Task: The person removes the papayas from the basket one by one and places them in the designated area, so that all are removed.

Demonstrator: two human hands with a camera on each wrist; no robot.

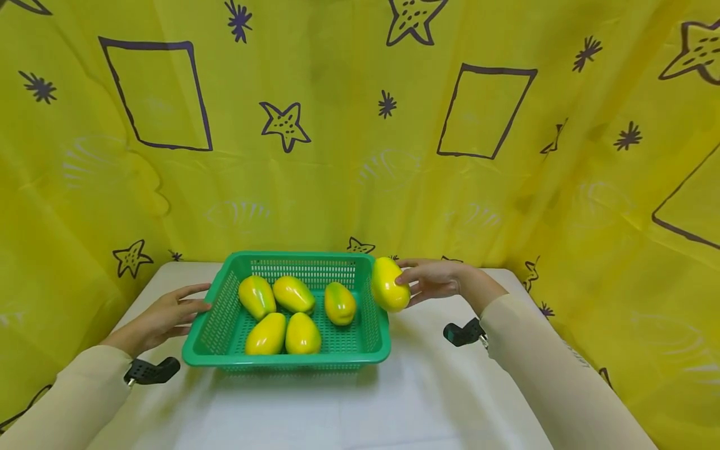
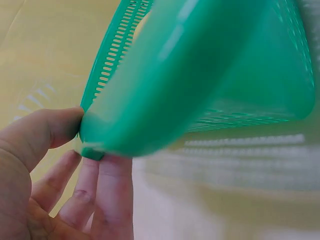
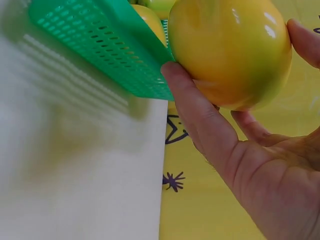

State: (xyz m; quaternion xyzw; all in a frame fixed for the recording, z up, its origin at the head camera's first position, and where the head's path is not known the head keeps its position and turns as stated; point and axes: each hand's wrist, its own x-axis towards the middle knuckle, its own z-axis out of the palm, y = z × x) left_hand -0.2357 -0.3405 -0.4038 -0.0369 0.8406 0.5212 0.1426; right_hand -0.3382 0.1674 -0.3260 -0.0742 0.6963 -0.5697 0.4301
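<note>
A green plastic basket [image 1: 292,359] with slotted walls holds several glossy yellow mangoes [image 1: 340,304], some with green patches. At the basket's left side, my left hand [image 1: 163,317] pinches the rim [image 2: 145,120], thumb on one side and fingers underneath in the left wrist view. My right hand [image 1: 430,279] grips another mango [image 1: 390,284] just at the basket's right rim, its fingers and thumb spread round the fruit. In the right wrist view this held mango [image 3: 230,50] is raised beside the basket's outer wall [image 3: 107,45].
The basket stands on a white-covered table [image 1: 439,387]. Behind and around it hangs a yellow curtain [image 1: 337,187] printed with stars and frames. Black camera mounts [image 1: 464,333] are strapped at both wrists.
</note>
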